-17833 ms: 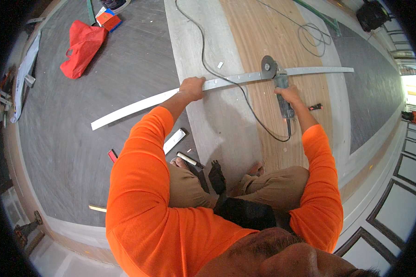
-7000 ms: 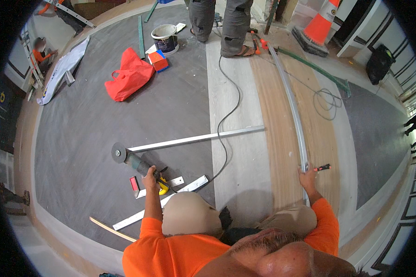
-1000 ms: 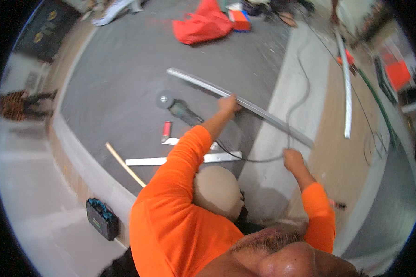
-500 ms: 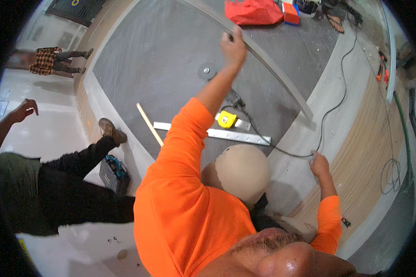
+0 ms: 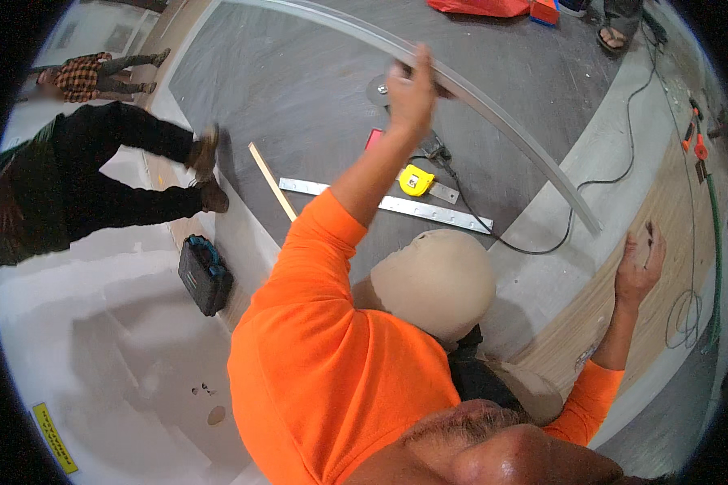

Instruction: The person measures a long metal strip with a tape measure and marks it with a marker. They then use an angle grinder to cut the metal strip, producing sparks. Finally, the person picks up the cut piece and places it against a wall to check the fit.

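Observation:
My left hand (image 5: 413, 99) is closed around a long, thin grey metal strip (image 5: 514, 133), which runs from the far left across the dark floor to the right. Beyond the strip's near end, my right hand (image 5: 641, 265) is raised with its fingers apart and holds nothing. Partly hidden by my left forearm lies a corded tool with a round disc (image 5: 378, 90), which looks like an angle grinder. A yellow tape measure (image 5: 416, 181) sits near its black cord (image 5: 534, 251). Closer to me are a flat metal bar with holes (image 5: 437, 212) and a thin wooden stick (image 5: 272, 179).
A person in dark trousers (image 5: 129, 137) walks at the left, near a black tool case (image 5: 205, 275). Another stands farther back in a checked shirt (image 5: 79, 78). A sandalled foot (image 5: 613, 37) and a red bag (image 5: 481, 6) are at the far side. Orange-handled tools (image 5: 700, 145) lie right.
My right hand has moved right, away from the cord, and its fingers have spread. The strip's near end shows farther right and lower. The person at the left has stepped forward.

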Demonstrator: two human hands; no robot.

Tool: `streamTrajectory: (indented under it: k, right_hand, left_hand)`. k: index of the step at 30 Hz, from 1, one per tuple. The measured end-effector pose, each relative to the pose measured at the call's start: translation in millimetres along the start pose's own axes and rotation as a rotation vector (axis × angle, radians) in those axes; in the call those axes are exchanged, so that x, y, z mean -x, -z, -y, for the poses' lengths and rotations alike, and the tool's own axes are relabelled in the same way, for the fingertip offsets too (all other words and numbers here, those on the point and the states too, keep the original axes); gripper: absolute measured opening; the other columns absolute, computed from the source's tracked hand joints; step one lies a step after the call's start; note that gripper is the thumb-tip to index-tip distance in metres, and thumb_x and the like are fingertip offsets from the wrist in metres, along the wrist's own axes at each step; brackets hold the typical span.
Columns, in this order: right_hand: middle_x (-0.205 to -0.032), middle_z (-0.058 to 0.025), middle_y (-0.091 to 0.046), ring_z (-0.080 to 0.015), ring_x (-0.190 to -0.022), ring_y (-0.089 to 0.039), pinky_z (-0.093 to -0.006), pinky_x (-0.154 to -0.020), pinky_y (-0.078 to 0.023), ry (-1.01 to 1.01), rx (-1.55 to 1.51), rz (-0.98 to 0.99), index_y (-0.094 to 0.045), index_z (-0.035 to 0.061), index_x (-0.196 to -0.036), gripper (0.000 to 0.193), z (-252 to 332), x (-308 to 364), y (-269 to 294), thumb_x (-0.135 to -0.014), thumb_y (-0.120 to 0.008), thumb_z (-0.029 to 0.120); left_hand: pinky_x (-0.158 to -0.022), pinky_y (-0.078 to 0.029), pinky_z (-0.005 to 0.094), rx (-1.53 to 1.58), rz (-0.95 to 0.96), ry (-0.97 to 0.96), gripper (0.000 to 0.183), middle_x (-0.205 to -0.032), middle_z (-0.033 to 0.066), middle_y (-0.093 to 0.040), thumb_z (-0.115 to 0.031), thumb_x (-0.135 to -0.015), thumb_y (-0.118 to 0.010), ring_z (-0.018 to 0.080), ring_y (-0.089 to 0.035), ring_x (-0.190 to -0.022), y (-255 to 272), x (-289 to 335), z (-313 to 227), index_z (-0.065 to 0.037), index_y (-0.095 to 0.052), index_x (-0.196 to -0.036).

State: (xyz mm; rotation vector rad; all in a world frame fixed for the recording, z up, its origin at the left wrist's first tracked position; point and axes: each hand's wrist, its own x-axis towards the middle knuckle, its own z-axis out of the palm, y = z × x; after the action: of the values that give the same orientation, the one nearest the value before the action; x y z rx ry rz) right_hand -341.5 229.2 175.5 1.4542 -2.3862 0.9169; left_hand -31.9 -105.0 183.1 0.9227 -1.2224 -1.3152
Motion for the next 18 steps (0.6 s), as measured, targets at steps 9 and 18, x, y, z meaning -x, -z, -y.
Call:
streamTrajectory:
  k: [9, 18]
  right_hand:
    - [-0.127, -0.0238, -0.061, -0.0405, -0.116, -0.059, -0.0423, -0.097, -0.048, -0.074, -0.137, 0.653, -0.052, 0.0017, -0.137, 0.06, 85.9, 48.6, -54.3, -0.085, -0.075, 0.021]
    - [-0.11, -0.0255, -0.067, -0.0422, -0.103, -0.064, -0.0447, -0.088, -0.05, -0.17, -0.237, 0.776, -0.063, -0.0031, -0.118, 0.046, 18.8, 129.7, -95.1, -0.086, -0.074, 0.028]
  left_hand:
    - [-0.071, -0.064, 0.0416, 0.258, 0.3, 0.596, 0.059, -0.105, 0.0163, -0.057, -0.044, -0.095, -0.064, 0.0258, -0.067, -0.087, -29.2, 108.6, 69.0, 0.005, -0.041, -0.12]
    - [-0.098, -0.049, 0.0481, -1.131, 0.852, 0.047, 0.075, -0.126, 0.0173, -0.059, -0.037, -0.072, -0.086, 0.0393, -0.057, -0.116, 167.8, 168.1, 135.4, -0.009, -0.054, -0.134]
